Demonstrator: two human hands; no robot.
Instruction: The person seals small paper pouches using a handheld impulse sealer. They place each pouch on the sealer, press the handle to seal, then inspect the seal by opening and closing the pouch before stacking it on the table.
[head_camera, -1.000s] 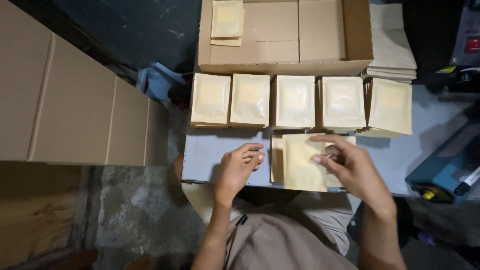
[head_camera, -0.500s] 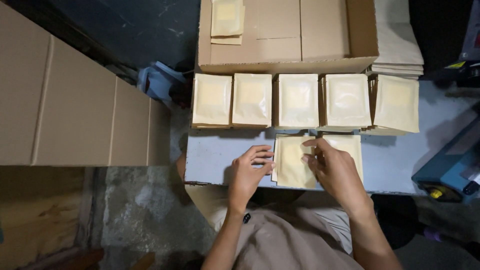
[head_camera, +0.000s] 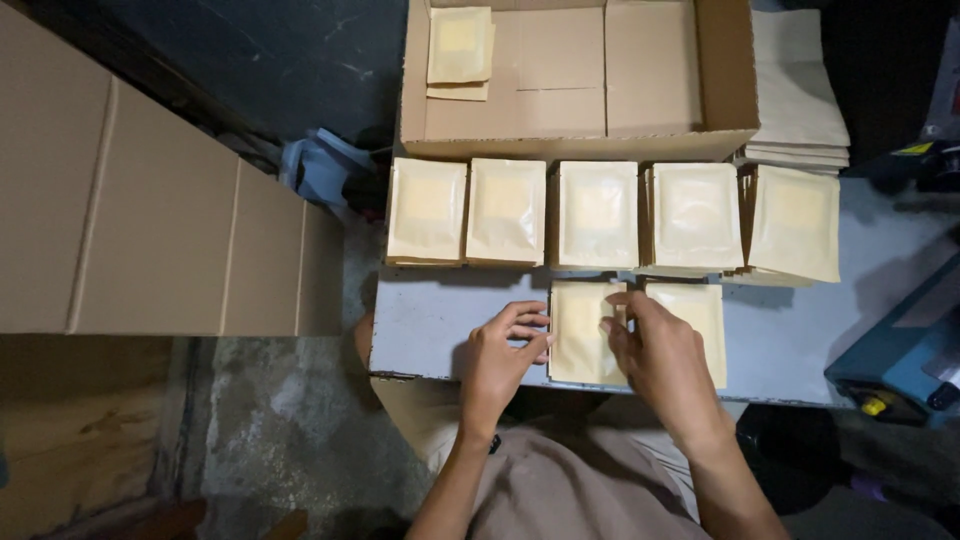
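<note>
The pouch, low in the frame's middle on the table, looks light, thin, bendy and a bit slick, best pinched at its edges, where the left hand and right hand press curled fingers, gripping nothing.

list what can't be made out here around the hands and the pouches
- Head view: the right hand covers much of the near pouch, so its grip is unclear.
- The pouch beside it is partly hidden by that hand.
- Left hand: whether its fingertips touch the pouch edge is uncertain.
- Pouch contents: hidden by the dim, opaque fronts.
- The cardboard box is cut off by the top edge.
</note>
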